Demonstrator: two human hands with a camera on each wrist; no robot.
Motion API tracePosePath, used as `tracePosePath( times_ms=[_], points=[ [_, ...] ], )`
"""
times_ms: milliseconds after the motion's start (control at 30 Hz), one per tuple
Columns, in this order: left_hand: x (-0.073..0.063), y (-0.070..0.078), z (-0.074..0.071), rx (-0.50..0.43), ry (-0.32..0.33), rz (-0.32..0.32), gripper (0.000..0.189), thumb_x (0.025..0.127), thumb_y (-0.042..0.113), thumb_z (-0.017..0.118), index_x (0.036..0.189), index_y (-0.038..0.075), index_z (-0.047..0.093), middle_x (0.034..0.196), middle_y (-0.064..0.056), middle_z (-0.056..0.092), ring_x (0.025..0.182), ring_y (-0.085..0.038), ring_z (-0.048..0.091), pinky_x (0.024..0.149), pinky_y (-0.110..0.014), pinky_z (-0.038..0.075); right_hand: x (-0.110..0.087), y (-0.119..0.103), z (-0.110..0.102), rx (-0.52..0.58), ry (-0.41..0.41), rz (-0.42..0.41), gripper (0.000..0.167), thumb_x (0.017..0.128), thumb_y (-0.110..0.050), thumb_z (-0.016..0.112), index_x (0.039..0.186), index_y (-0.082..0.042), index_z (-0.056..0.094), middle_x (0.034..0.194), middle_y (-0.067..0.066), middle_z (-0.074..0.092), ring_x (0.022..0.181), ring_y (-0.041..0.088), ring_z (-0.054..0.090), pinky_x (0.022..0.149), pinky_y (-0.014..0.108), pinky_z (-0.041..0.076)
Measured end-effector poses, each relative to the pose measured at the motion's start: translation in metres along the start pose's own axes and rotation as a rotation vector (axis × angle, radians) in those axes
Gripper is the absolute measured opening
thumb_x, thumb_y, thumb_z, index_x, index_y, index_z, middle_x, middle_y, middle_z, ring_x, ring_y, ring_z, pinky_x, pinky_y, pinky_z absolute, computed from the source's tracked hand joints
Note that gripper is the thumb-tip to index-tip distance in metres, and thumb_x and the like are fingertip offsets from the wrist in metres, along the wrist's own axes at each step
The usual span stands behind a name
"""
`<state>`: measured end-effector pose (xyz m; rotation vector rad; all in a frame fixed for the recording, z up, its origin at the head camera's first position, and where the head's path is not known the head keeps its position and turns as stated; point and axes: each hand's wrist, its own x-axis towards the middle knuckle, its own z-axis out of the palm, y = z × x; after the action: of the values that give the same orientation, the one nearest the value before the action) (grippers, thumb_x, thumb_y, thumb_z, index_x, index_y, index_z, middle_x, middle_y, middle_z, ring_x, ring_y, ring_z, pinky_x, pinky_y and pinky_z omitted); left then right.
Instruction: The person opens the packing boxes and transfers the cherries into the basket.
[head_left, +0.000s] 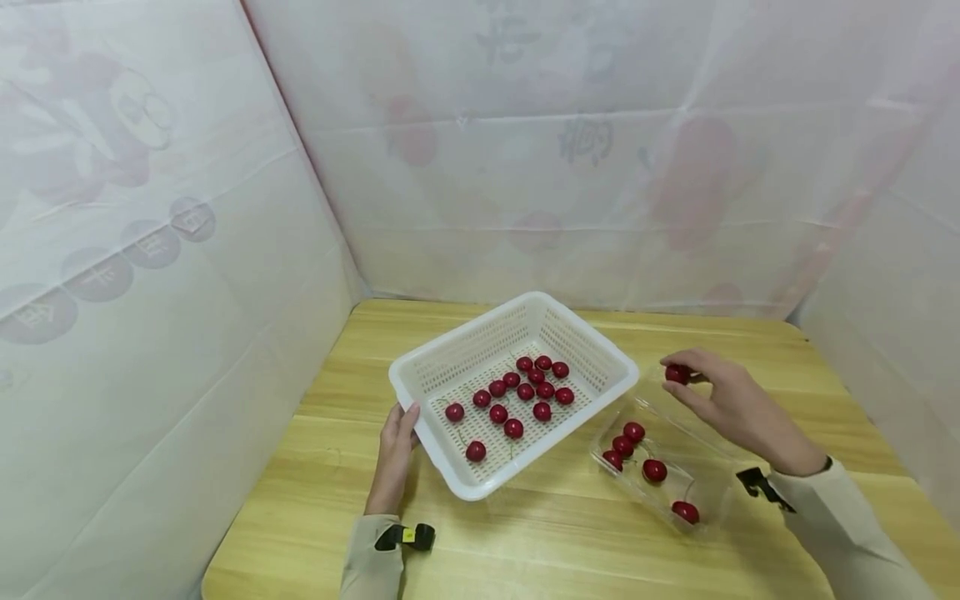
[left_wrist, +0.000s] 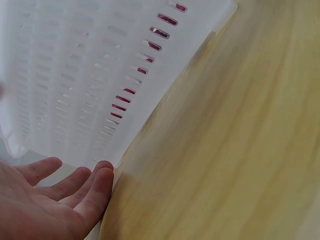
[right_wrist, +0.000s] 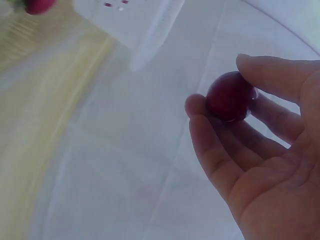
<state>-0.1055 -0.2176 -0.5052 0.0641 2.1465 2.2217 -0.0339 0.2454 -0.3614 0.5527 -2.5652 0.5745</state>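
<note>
A white plastic basket (head_left: 517, 462) with slotted walls and several red cherries (head_left: 513, 428) inside stands on the table. My left hand (head_left: 395, 450) holds its near left end, thumb over the rim and fingers against the outer wall. In the left wrist view, the fingers of the left hand (left_wrist: 65, 195) touch the basket's lower edge. Between thumb and fingers, my right hand (head_left: 731, 404) pinches one cherry (right_wrist: 231, 96), raised above a clear plastic box (head_left: 645, 492). Several more cherries (head_left: 654, 471) lie in that box.
The wooden table (head_left: 300, 525) carries both containers, the clear box just right of the basket. Printed white sheets hang behind (head_left: 480, 192) and along both sides. Dark straps with small devices (head_left: 405, 537) sit on the wrists.
</note>
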Motion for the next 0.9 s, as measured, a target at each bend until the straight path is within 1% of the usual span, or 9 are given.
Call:
tracePosePath(
  times_ms=[133,200,267,400,500,600,733,900],
  points=[
    [0.001,0.002,-0.001,0.009,-0.005,0.003,0.063,0.108,0.052,0.045,0.158,0.015,0.037,0.145,-0.017,0.059,0.127,-0.037,0.064,0.105,-0.032,0.055,0.025,-0.007,-0.002,0.003,-0.092,0.052,0.033,0.094,-0.009,0.076,0.125,-0.006,0.067,0.113,0.005,0.072,0.096,0.020,0.070,0.080,0.037,0.062],
    [0.001,0.002,-0.002,0.012,-0.005,0.002,0.063,0.108,0.052,0.045,0.158,0.015,0.037,0.145,-0.017,0.059,0.127,-0.037,0.064,0.105,-0.033,0.056,0.038,-0.010,0.001,0.024,-0.125,0.070,0.031,0.096,-0.011,0.074,0.126,-0.005,0.067,0.115,0.007,0.071,0.098,0.022,0.071,0.083,0.043,0.062],
    [0.001,0.002,-0.003,0.013,-0.004,-0.001,0.063,0.108,0.053,0.045,0.158,0.016,0.037,0.144,-0.017,0.060,0.127,-0.036,0.065,0.105,-0.033,0.056,0.052,-0.012,0.006,0.045,-0.158,0.070,0.026,0.097,-0.013,0.073,0.122,-0.007,0.068,0.111,0.006,0.071,0.099,0.022,0.071,0.085,0.045,0.062],
    [0.001,0.000,-0.004,0.023,0.004,-0.001,0.064,0.108,0.053,0.044,0.158,0.013,0.038,0.143,-0.018,0.061,0.125,-0.035,0.066,0.104,-0.034,0.056,0.079,-0.015,0.023,0.061,-0.227,0.045,0.021,0.099,-0.016,0.072,0.119,-0.009,0.070,0.107,0.004,0.073,0.097,0.020,0.071,0.086,0.045,0.063],
    [0.001,-0.001,-0.003,0.022,0.011,-0.004,0.064,0.109,0.052,0.044,0.158,0.011,0.038,0.143,-0.019,0.060,0.124,-0.036,0.067,0.104,-0.033,0.057,0.097,-0.017,0.039,0.065,-0.295,0.020,0.026,0.100,-0.018,0.069,0.123,-0.005,0.070,0.111,0.008,0.074,0.098,0.021,0.071,0.087,0.044,0.063],
    [0.001,0.000,-0.002,0.026,0.012,-0.010,0.065,0.109,0.052,0.043,0.158,0.010,0.037,0.144,-0.021,0.059,0.125,-0.037,0.066,0.104,-0.034,0.057,0.113,-0.020,0.057,0.073,-0.365,0.000,0.022,0.101,-0.015,0.068,0.119,-0.002,0.071,0.109,0.011,0.074,0.094,0.021,0.070,0.083,0.041,0.062],
    [0.004,0.000,-0.002,0.032,0.013,-0.017,0.065,0.109,0.052,0.043,0.158,0.010,0.036,0.146,-0.021,0.058,0.128,-0.038,0.064,0.106,-0.036,0.057,0.131,-0.023,0.081,0.044,-0.442,-0.017,0.014,0.099,-0.010,0.069,0.110,-0.002,0.072,0.102,0.011,0.071,0.087,0.018,0.064,0.075,0.034,0.057],
    [0.005,0.000,-0.002,0.016,-0.002,-0.022,0.065,0.109,0.052,0.044,0.158,0.011,0.036,0.146,-0.021,0.058,0.128,-0.038,0.064,0.108,-0.040,0.056,0.148,-0.026,0.108,-0.040,-0.565,-0.016,0.010,0.098,-0.008,0.070,0.105,-0.002,0.071,0.095,0.008,0.067,0.082,0.016,0.057,0.072,0.030,0.051]
  ],
)
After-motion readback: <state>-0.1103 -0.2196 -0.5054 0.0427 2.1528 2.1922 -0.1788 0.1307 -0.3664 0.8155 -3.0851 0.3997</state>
